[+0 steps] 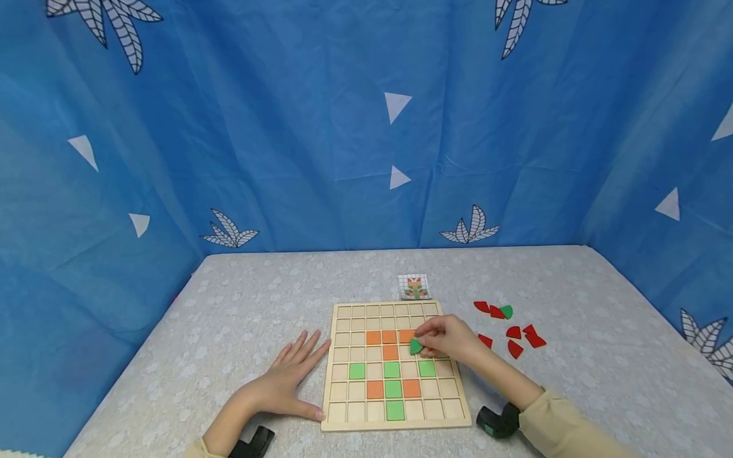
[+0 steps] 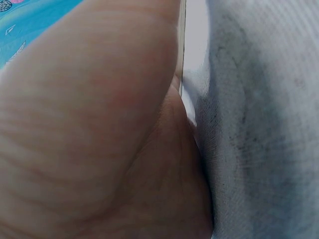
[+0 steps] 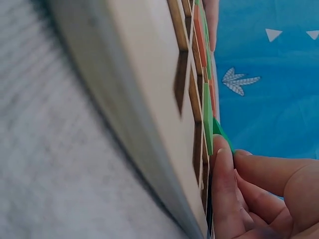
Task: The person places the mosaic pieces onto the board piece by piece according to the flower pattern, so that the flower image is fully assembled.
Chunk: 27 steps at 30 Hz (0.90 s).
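A wooden grid board (image 1: 424,422) lies on the table, with several orange squares (image 1: 389,352) and light green squares (image 1: 395,410) set in its cells. My right hand (image 1: 449,338) pinches a dark green rounded piece (image 1: 415,346) between thumb and fingers over the board, just below the right orange square of the upper row. In the right wrist view the green piece (image 3: 223,133) shows at the fingertips, close over the grid. My left hand (image 1: 289,376) rests on the table with fingers spread, thumb and index fingertips at the board's left edge.
Several loose red pieces (image 1: 515,348) and one green piece (image 1: 506,312) lie to the board's right. A small pattern card (image 1: 413,287) sits behind the board. Blue curtain (image 1: 366,127) hangs round the table's back and sides.
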Each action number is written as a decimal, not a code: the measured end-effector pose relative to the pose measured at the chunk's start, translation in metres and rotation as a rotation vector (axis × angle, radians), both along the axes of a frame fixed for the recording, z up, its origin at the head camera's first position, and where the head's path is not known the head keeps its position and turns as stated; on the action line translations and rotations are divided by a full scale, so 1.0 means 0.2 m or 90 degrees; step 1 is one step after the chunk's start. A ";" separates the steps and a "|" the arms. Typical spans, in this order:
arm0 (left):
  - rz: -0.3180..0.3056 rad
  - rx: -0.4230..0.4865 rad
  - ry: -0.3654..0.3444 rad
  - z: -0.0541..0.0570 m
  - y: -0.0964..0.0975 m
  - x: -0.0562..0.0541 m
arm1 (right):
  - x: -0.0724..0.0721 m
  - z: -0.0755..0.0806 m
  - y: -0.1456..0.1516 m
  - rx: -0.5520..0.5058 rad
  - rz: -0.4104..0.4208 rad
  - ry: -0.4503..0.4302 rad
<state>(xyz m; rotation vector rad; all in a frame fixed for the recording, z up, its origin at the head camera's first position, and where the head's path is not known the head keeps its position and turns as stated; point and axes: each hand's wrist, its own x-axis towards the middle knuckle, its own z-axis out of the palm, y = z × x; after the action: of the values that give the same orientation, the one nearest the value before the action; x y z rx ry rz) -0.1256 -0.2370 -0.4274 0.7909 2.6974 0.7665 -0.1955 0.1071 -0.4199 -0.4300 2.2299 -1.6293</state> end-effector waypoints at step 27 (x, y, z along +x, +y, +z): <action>0.005 -0.010 0.001 -0.01 -0.01 -0.01 | 0.01 0.00 -0.06 0.033 0.018 0.079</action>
<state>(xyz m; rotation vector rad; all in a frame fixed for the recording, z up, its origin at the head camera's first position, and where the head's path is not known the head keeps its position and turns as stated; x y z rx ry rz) -0.1272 -0.2390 -0.4302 0.7787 2.7051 0.7461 -0.1933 0.0958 -0.4208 -0.5594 2.3385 -1.5666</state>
